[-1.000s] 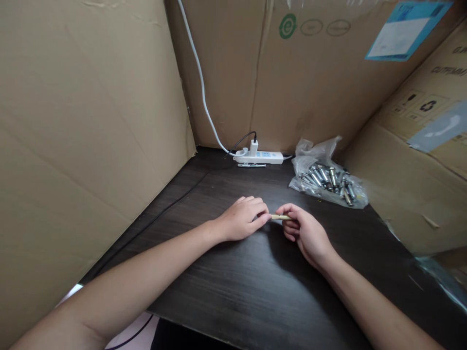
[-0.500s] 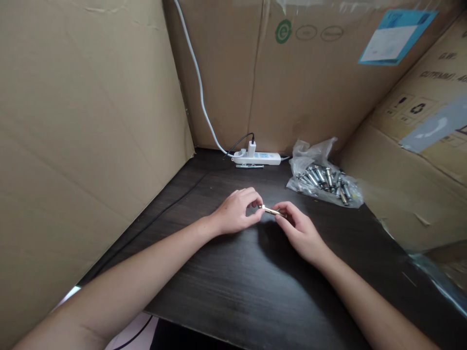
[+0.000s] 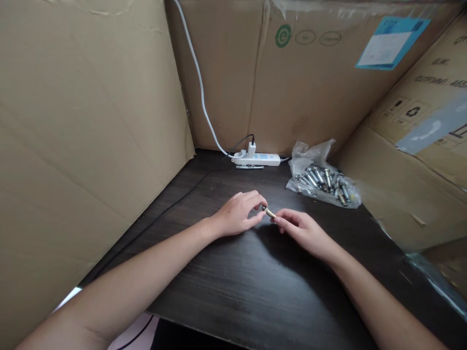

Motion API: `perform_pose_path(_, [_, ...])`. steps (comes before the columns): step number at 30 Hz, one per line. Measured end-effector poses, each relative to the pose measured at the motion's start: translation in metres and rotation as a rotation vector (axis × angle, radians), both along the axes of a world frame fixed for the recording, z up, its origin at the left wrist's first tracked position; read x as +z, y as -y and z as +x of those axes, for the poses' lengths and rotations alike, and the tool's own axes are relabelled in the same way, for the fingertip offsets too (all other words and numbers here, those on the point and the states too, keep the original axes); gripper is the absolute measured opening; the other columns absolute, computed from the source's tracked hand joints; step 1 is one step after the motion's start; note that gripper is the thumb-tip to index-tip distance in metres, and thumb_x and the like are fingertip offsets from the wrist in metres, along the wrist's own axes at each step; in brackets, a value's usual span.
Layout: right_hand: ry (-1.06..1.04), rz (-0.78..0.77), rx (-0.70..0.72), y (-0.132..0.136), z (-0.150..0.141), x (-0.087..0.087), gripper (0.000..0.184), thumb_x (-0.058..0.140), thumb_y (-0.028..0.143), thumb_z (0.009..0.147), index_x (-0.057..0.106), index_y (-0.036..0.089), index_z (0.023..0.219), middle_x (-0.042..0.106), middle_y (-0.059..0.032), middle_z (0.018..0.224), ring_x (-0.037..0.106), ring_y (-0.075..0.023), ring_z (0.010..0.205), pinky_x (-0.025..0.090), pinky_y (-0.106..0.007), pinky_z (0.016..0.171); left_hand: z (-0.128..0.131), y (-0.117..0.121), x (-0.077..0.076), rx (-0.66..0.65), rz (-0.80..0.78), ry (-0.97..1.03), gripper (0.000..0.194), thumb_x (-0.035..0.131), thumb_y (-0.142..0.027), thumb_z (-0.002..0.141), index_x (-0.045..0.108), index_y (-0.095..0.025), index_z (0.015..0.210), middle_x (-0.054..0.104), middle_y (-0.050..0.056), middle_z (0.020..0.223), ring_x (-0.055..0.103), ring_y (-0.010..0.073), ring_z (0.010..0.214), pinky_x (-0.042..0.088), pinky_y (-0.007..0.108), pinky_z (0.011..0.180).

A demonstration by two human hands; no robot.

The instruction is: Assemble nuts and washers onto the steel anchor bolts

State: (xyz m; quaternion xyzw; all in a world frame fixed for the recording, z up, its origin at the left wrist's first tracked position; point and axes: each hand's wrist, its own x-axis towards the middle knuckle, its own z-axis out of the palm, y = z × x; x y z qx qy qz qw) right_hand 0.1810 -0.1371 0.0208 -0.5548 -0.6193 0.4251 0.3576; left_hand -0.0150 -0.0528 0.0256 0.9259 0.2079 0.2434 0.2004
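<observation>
Mid-table: left hand [image 3: 237, 214] and right hand [image 3: 301, 228] pinch one small metal bolt [image 3: 270, 212] between fingertips. Work underway; bag of bolts [image 3: 323, 181] far right, many left.

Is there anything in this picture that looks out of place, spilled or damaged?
Nothing looks spilled or broken. The plastic bag of metal parts lies open but the parts stay on it. Both hands, left hand and right hand, pinch one small metal piece above the dark table.
</observation>
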Motion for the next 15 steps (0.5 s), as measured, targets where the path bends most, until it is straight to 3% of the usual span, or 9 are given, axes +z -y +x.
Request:
perform_pose_path(5, [0.055,0.042,-0.016,0.0,-0.002,0.002,0.027,0.059,0.044,0.079,0.065,0.017,0.077,0.062,-0.0021,0.072,0.052,-0.0154,0.067,0.04,-0.026,0.064,0.0,-0.001,-0.002,0.052,-0.045,0.014,0.018,0.049,-0.03,0.088,0.05,-0.021,0.103,0.055,0.001,0.093,0.054,0.0149,0.083,0.044,0.03,0.077])
perform_pose_path(10, [0.132,0.07,-0.323,-0.017,0.031,0.006,0.035,0.061,0.048,0.073,0.066,0.016,0.083,0.059,-0.0011,0.063,0.046,-0.0129,0.052,0.037,-0.026,0.051,-0.003,-0.008,-0.006,0.125,-0.092,0.014,0.017,0.046,-0.028,0.088,0.047,-0.02,0.103,0.053,0.001,0.094,0.052,0.0129,0.075,0.044,0.028,0.071])
perform_pose_path(15, [0.704,0.13,-0.619,-0.05,0.104,0.02,0.024,0.059,0.035,0.073,0.07,0.014,0.08,0.067,-0.0085,0.072,0.058,-0.0201,0.062,0.041,-0.03,0.059,-0.004,-0.01,-0.009,0.118,-0.123,-0.016,0.018,0.044,-0.021,0.085,0.049,-0.021,0.102,0.052,0.002,0.096,0.053,0.0128,0.075,0.045,0.027,0.071])
